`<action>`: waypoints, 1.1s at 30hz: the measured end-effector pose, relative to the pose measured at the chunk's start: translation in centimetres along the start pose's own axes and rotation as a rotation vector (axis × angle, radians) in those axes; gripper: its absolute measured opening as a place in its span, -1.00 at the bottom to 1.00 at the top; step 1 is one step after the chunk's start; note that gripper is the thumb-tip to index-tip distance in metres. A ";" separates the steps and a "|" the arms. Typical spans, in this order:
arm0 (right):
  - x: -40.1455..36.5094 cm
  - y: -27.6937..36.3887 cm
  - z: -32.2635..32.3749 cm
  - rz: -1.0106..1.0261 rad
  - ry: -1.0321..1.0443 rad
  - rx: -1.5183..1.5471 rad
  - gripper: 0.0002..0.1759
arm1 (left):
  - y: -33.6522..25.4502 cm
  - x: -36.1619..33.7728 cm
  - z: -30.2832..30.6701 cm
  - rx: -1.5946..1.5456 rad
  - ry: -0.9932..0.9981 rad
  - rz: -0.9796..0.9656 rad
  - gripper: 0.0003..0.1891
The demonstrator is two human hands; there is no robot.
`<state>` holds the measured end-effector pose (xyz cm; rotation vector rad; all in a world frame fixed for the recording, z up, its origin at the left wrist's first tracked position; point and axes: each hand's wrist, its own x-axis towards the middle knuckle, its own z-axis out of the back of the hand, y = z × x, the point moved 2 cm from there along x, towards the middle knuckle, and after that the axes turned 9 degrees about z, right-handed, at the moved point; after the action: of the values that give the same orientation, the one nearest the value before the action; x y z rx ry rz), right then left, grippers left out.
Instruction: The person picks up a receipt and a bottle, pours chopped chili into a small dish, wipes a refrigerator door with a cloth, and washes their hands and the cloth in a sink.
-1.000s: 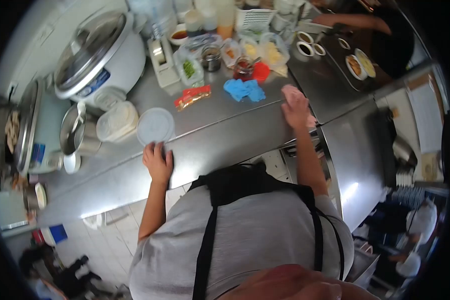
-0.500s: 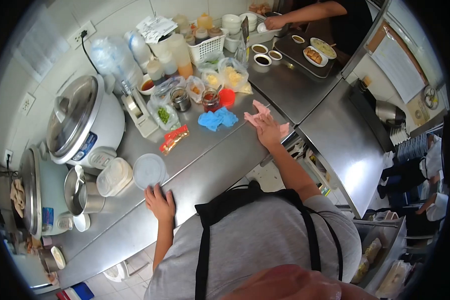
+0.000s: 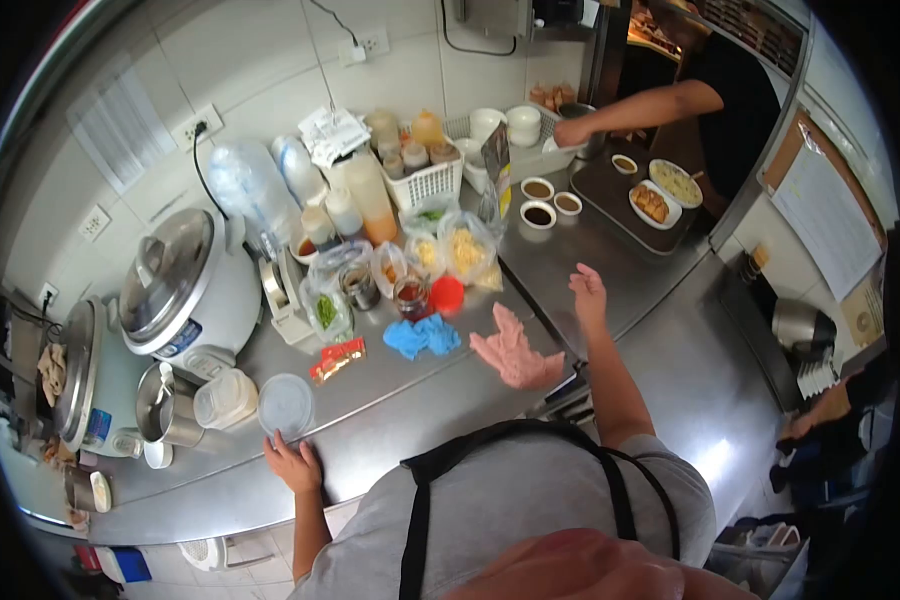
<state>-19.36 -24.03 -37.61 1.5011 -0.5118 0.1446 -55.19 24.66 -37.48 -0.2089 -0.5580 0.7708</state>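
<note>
My left hand rests on the front of the steel counter, fingers spread, at the near edge of a round translucent lid. Beyond the pink cloth, my right hand is held out with its fingers partly extended and nothing visible in them. The pink cloth lies crumpled and apart from that hand. A blue cloth is bunched to its left, near a red cup and a jar of red sauce. The red-and-gold packet lies between the lid and the blue cloth.
Rice cookers stand at left. Bagged ingredients and a white basket of bottles line the back. Sauce bowls sit near a dark tray with food dishes. Another person's arm reaches into a crate at the back.
My right hand has lifted off the pink cloth and moved forward and to the right, leaving the cloth on the counter. My left hand stays beside the lid. The view has shifted.
</note>
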 end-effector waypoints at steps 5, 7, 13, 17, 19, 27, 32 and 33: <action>5.3 -0.7 3.0 -0.131 -0.100 0.159 -0.75 | -3.5 -2.0 -1.5 0.098 -0.074 0.183 -0.45; 6.2 -0.8 3.6 -0.169 -0.159 0.177 -0.75 | -4.8 -2.8 -1.5 0.109 -0.067 0.214 -0.45; 6.6 -2.5 3.5 -0.316 -0.372 0.292 -0.63 | -4.1 -2.5 -1.8 0.111 -0.120 0.302 -0.49; 8.2 -1.7 2.9 -0.310 -0.487 0.216 -0.38 | -4.1 -2.3 -1.9 0.092 -0.137 0.349 -0.49; 8.8 0.3 3.6 -0.335 -0.410 0.306 -0.24 | -3.9 -2.1 -2.3 0.080 -0.125 0.364 -0.49; 14.6 -0.1 1.4 -0.483 -0.175 0.779 -0.19 | -4.6 -2.7 -1.1 0.046 -0.209 0.501 -0.55; 5.1 -0.3 -6.9 -0.213 0.110 0.333 -0.27 | -4.2 -2.5 -1.3 0.092 -0.124 0.520 -0.51; 2.5 -0.4 -8.0 -0.113 0.183 0.259 -0.28 | -4.2 -2.4 -1.3 0.098 -0.103 0.518 -0.50</action>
<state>-15.12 -16.87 -36.84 1.7454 -0.2677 0.2650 -53.34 19.99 -37.93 -0.2269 -0.5683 1.3143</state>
